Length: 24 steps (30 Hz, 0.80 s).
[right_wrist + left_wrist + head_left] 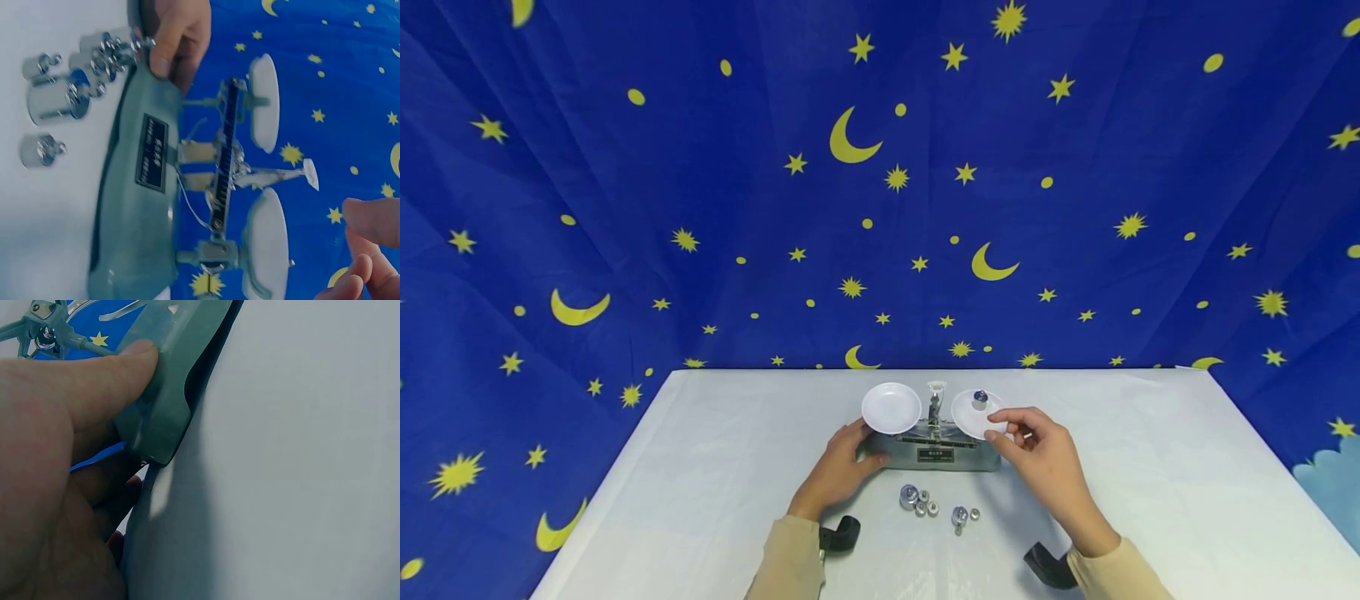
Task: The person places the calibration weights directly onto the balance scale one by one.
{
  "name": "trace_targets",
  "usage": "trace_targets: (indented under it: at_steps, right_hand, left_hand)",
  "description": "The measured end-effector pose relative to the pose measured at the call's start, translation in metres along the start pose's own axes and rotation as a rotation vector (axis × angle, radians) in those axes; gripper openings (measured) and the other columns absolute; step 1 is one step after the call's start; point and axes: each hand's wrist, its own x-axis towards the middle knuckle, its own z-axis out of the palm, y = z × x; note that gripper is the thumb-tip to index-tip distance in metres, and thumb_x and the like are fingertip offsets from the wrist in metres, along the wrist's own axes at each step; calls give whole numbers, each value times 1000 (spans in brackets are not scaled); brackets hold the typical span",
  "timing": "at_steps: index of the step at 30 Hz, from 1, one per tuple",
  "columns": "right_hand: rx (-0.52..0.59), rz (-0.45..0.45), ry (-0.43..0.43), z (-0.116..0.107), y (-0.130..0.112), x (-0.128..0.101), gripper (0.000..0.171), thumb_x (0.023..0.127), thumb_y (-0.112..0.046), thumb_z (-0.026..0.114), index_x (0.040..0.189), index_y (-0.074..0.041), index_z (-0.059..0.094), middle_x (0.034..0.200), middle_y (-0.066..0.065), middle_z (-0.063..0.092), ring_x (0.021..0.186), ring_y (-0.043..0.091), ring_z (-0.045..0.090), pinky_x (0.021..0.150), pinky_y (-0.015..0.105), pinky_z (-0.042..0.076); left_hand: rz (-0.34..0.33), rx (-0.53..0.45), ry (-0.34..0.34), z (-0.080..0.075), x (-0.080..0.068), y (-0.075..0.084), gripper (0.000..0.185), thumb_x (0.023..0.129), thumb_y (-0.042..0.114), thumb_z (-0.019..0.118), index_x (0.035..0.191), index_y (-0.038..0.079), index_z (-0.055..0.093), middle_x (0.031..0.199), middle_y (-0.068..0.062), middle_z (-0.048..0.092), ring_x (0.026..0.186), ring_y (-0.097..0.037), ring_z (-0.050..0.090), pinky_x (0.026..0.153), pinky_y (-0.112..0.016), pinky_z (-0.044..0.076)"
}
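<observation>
A grey-green scale [936,455] with white pans [891,407] stands on the counter [1150,475], open room toward both side edges [607,483]. The left hand [838,467] pinches its end; the right hand [1048,454], grip spread, is by one pan.

A white table [1157,475] with a scale [936,455] and shiny weights on it.
The scale's grey-green base sits halfway between the table's left and right edges, with its long side running along the far edge. On the side away from the far edge stand two little bunches of metal weights: toward the left edge, a big weight [909,497] with three small weights [932,509]; toward the right edge, another big weight [959,516] with a small weight [975,514] just beside it.
</observation>
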Motion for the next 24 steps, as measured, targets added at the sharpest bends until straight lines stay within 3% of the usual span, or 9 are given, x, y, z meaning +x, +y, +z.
trace_targets:
  at_steps: [9, 17, 24]
  right_hand:
    - [97, -59, 1, 4, 7, -17, 16, 83, -4, 81, 97, -4, 74, 83, 3, 55, 70, 10, 52, 55, 18, 47]
    - [121, -34, -17, 5, 8, -31, 17, 82, -5, 81, 98, -2, 73, 85, 10, 57, 73, 10, 52, 57, 18, 48]
    - [148, -26, -29, 8, 12, -40, 17, 82, -3, 81, 97, -5, 74, 83, 2, 56, 72, 10, 52, 57, 18, 48]
  left_hand:
    - [12, 0, 1, 0, -1, 2, 61, 94, 24, 70, 146, -2, 49, 153, -18, 44, 145, -36, 36, 123, -55, 16]
    - [0, -2, -4, 0, -1, 2, 63, 94, 25, 70, 146, -2, 48, 154, -18, 43, 145, -37, 35, 123, -55, 15]
    - [3, -3, -2, 0, 0, 1, 63, 94, 24, 69, 147, -2, 47, 154, -18, 43, 145, -36, 35, 124, -55, 15]
